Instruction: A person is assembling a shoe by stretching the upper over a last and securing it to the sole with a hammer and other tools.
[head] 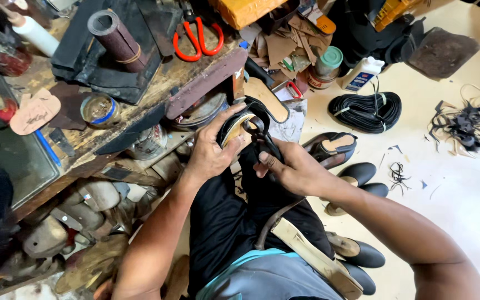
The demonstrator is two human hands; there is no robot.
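1. My left hand [209, 153] is wrapped around the black shoe [239, 126] I am working on; the fingers close over its upper edge and the thumb lies along its top. The shoe sits on my lap, just near of the workbench [140, 108], tilted so its pale insole faces up.
2. My right hand [293, 166] is closed around a dark tool [262, 136] whose tip reaches into the shoe at its right edge. I cannot tell what kind of tool it is, because my fingers hide most of it.
3. What looks done, as I judge it: the upper already wraps round the insole, and the shoe has its shape.
4. What looks left: the edge where the tool meets the shoe seems unfinished, and I see no outer sole on it from here, though its underside is hidden.
5. A strap [306, 247] runs over my thigh, near me.
6. On the floor to my right lie several finished-looking black shoes [356, 173] and a coil of black cord [366, 111], well apart from my hands.
7. On the workbench, far and left, lie red-handled scissors [198, 39], a roll of abrasive paper [119, 40] and a small open tin [100, 109], all untouched.
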